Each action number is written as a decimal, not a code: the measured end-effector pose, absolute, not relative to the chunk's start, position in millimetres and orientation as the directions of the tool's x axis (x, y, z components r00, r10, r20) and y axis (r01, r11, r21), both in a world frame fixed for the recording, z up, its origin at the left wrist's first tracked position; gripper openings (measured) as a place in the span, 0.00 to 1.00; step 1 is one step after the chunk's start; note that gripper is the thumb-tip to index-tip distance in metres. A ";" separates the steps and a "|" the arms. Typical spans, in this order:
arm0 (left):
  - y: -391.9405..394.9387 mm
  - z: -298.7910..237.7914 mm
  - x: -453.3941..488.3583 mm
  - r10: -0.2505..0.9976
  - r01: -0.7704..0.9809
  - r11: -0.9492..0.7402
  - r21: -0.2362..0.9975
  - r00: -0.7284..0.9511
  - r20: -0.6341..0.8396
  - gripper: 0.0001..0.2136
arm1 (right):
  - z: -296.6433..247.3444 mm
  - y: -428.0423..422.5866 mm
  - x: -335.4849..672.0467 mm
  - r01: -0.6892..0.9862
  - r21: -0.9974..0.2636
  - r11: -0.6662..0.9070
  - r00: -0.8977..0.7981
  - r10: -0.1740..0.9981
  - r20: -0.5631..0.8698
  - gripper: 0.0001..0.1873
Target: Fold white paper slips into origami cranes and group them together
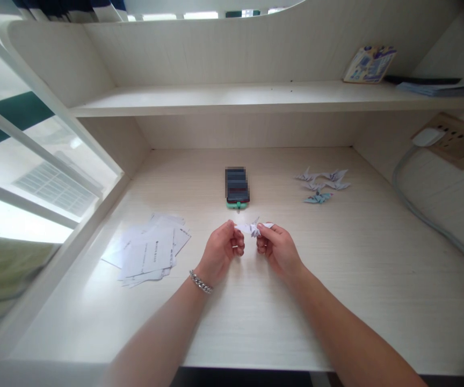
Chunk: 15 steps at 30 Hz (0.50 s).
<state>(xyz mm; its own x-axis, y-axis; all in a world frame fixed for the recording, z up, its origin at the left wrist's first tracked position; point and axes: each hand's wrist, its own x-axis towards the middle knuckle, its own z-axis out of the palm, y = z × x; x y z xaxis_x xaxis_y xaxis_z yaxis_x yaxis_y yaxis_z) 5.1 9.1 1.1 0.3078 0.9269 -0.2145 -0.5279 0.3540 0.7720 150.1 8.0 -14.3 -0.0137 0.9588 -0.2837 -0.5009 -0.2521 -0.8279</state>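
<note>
A small white origami crane (253, 229) is held between my two hands, above the middle of the desk. My left hand (224, 244) pinches its left tip between thumb and forefinger, the other fingers curled. On the opposite side my right hand (278, 244) has thumb and finger closed on the right part of the folded paper. Several finished white paper cranes (328, 177) lie at the right rear, with a light blue paper crane (318, 198) just in front of them. To the left is a loose pile of printed paper sheets (149, 252).
Beyond my hands a phone (237, 185) with a green edge lies on the desk (361, 290). A shelf (216, 97) crosses the back, carrying a small box (370, 64) and papers (441, 88). A cable (417, 212) runs down the right from a wall socket (457, 140).
</note>
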 end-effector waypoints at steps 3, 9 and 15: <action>9.2 -0.9 4.4 0.924 -0.491 0.360 0.793 0.307 -0.230 0.12 | -15.7 7.5 149.5 -0.456 -0.855 -0.247 -0.011 0.962 -0.272 0.13; 10.5 -4.9 1.7 0.915 -0.534 0.384 0.753 0.327 -0.235 0.09 | -14.8 7.1 149.7 -0.486 -0.844 -0.227 -0.031 0.970 -0.243 0.12; 9.8 -5.8 1.4 0.901 -0.602 0.418 0.681 0.372 -0.224 0.08 | -10.4 5.3 150.5 -0.606 -0.749 -0.269 -0.107 0.960 -0.258 0.12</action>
<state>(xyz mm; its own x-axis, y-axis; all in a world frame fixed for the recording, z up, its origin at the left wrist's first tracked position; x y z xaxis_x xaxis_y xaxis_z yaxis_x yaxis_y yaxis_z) 1.4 9.8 -5.8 0.3721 0.9009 -0.2236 -0.6018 0.4176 0.6808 150.5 5.3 -10.4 -0.1070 0.9602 -0.2582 -0.6060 -0.2688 -0.7487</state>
